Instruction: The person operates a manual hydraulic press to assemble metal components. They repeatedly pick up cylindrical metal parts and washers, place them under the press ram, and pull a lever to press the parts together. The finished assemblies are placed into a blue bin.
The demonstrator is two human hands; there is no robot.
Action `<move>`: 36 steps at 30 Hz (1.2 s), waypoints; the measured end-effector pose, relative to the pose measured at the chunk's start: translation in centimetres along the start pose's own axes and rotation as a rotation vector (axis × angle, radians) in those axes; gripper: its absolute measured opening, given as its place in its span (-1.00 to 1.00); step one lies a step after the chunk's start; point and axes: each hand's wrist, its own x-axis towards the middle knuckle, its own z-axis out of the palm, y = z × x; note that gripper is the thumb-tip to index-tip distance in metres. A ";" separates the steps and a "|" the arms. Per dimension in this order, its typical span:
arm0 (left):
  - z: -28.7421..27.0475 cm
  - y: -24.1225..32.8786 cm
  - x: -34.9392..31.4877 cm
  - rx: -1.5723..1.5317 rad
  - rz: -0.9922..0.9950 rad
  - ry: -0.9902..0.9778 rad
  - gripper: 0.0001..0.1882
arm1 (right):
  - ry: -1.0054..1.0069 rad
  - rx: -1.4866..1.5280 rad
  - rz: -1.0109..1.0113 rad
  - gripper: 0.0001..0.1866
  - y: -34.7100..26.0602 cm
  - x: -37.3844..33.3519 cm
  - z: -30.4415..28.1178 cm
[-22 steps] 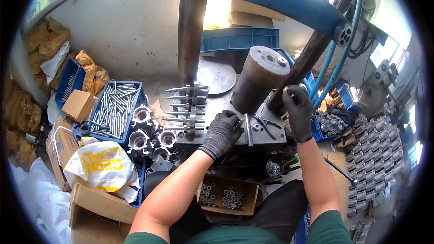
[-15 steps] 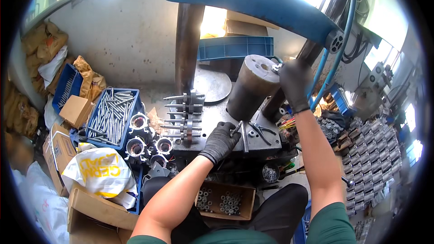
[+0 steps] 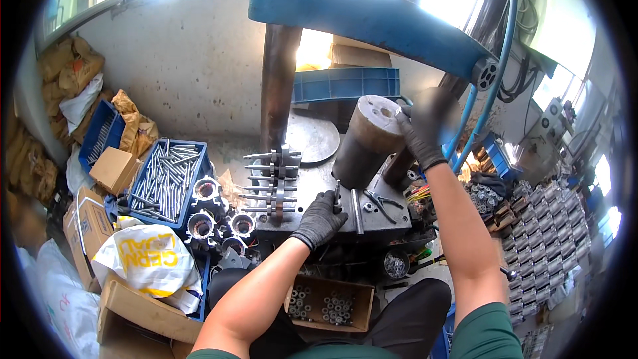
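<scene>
In dark grey gloves, my left hand is closed on a thin metal shaft, which stands upright out of its fingers in front of a big steel cylinder. My right hand reaches to the cylinder's top right rim. Its fingers are pinched near a small shiny spot that is too small to name. Just right of my left hand, a metal bar and pliers lie on the press table. Several rotors on shafts stand in a row at the table's left.
A blue press beam spans above, between posts. Left are a blue bin of shafts, metal housings and a white bag. A cardboard box of small rings sits between my legs. Stacked metal parts lie right.
The shaft in my left hand has turned from slanted to upright. My right hand has shifted slightly left and down at the cylinder's rim. The whole view has tilted a little.
</scene>
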 end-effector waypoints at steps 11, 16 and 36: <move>1.1 -1.7 -1.3 0.014 0.086 -0.019 -0.22 | -0.176 0.214 -0.068 -0.77 -1.1 -16.7 -5.1; 1.9 -2.2 -2.5 -0.013 0.173 0.073 -0.22 | -0.556 0.299 -0.180 -0.80 -0.4 -24.0 -4.2; -4.3 19.9 15.1 -0.538 0.599 0.131 -0.38 | -0.855 0.364 -0.209 -0.71 2.3 -23.1 -2.4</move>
